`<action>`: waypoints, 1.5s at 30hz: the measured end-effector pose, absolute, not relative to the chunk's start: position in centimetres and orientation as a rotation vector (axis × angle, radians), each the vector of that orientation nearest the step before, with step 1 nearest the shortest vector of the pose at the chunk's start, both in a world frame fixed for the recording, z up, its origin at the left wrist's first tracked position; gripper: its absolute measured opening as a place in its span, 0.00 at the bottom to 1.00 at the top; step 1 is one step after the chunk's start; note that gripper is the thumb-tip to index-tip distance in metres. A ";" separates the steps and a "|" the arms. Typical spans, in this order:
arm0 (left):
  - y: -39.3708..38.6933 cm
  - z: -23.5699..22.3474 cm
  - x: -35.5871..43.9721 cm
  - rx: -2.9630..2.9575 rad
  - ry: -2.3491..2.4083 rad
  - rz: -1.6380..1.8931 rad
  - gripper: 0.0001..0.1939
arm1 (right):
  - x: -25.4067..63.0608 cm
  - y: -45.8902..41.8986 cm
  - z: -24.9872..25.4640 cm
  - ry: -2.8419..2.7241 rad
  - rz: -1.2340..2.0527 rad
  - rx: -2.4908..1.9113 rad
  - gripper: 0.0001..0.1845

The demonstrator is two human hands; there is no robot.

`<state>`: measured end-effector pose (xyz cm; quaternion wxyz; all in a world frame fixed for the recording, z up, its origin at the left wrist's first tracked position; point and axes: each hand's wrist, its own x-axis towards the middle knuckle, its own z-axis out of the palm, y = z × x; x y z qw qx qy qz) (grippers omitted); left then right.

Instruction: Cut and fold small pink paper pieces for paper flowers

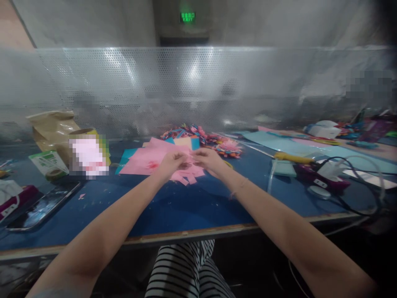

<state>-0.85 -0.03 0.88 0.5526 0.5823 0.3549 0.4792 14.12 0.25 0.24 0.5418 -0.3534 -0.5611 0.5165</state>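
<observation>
My left hand (172,163) and my right hand (211,161) face each other over the blue table, fingers bent in a pinch. Between the fingertips there seems to be a small pink paper strip, though blur and the fingers hide most of it. Below and behind them lies a pile of pink paper sheets (141,159), with cut pink strips (186,178) at its near edge. Blue paper (124,159) sticks out from under the pile on the left. Beyond my hands is a heap of colourful folded paper pieces (228,148).
On the left are a phone (46,207), a green-and-white box (49,163) and a brown paper bag (54,128). To the right lie a yellow-handled tool (293,158), a purple power strip (328,180) with cables, and light-blue sheets (350,156). A perforated metal screen (192,87) stands behind the table.
</observation>
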 end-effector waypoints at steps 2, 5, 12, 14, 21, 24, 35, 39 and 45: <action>0.1 0.8 -0.9 1.389 0.825 1.129 0.07 | 14.1 0.2 0.3 -1.329 1.218 -0.846 0.13; 0.4 0.5 -1.0 1.410 0.803 1.127 0.08 | 14.0 0.2 0.3 -1.327 1.204 -0.845 0.13; 0.6 0.4 -1.2 1.407 0.784 1.126 0.10 | 14.2 0.5 0.2 -1.390 1.119 -0.837 0.15; 0.5 0.5 -1.2 1.407 0.771 1.124 0.10 | 14.2 0.5 0.1 -1.418 1.083 -0.841 0.15; 0.6 0.4 -1.2 1.386 0.765 1.136 0.11 | 14.2 0.3 0.4 -1.530 0.941 -0.897 0.12; 0.7 0.3 -1.2 1.404 0.765 1.144 0.11 | 14.2 0.0 0.6 -1.565 0.892 -0.902 0.12; 0.2 0.5 -0.7 1.478 0.832 1.130 0.12 | 14.2 0.4 0.2 -1.582 0.899 -0.916 0.12; 0.4 0.4 -0.8 1.549 0.854 1.160 0.11 | 14.2 0.4 0.3 -1.546 0.856 -0.942 0.10; 0.6 0.6 -1.1 1.496 0.898 1.211 0.10 | 14.3 1.1 0.0 -1.380 1.064 -0.886 0.12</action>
